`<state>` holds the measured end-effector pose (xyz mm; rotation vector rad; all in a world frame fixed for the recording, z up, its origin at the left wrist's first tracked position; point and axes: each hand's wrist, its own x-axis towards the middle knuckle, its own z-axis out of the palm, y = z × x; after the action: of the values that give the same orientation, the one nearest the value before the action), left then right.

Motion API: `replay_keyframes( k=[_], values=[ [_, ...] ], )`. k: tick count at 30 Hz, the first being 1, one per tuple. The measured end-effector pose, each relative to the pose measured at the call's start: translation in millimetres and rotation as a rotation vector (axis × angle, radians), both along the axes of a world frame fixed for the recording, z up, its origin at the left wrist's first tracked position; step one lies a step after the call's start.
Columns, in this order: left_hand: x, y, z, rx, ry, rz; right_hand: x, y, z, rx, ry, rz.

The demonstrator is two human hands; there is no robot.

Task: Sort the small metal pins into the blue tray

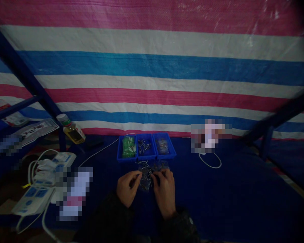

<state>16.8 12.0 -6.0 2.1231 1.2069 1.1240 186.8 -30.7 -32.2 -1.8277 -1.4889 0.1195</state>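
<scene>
A small clear plastic bag (145, 185) with dark bits in it lies between my hands on the dark blue surface. My left hand (128, 186) pinches its left edge between thumb and forefinger. On the other side, my right hand (165, 192) has thumb and fingers closed at the bag's right edge, where short metal pins (150, 171) partly hide the grip. More loose pins (144, 163) lie just beyond the bag. Behind them stand three joined blue trays: a left tray (119, 156) with a green bag, a middle tray (146, 157) with loose pins, and a right tray (172, 154) with clear bags.
Left of my hands are a blurred-out phone-like object (77, 189), white power strips (31, 202) with cables, and a bottle (74, 132) of yellowish liquid. A white cable (214, 166) loops at the right. Blue frame bars (38, 91) and a striped sheet (152, 77) enclose the surface.
</scene>
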Motion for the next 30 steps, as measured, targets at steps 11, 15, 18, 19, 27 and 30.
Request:
replay_keyframes(
  k=[11, 15, 18, 19, 27, 30],
  values=[
    [-0.1, -4.1, 9.4, -0.005, 0.012, 0.048, 0.7, -5.9, 9.1, 0.16, 0.182, -0.011],
    [0.1, -7.0, 9.7, 0.053, 0.008, 0.027, 0.0, -13.0, 14.3, 0.233, 0.271, 0.031],
    [0.3, -9.9, 9.5, 0.116, 0.005, 0.012, -2.9, -18.3, 17.6, 0.27, 0.341, 0.136],
    [0.6, -10.5, 9.6, 0.13, 0.005, -0.004, -4.3, -19.6, 18.7, 0.274, 0.359, 0.178],
    [5.4, -10.7, 9.4, 0.069, 0.003, -0.233, -7.7, -21.0, 22.5, 0.272, 0.419, 0.298],
    [5.3, -12.7, 9.1, 0.052, -0.004, -0.27, -7.7, -21.9, 20.7, 0.275, 0.43, 0.307]
  ],
)
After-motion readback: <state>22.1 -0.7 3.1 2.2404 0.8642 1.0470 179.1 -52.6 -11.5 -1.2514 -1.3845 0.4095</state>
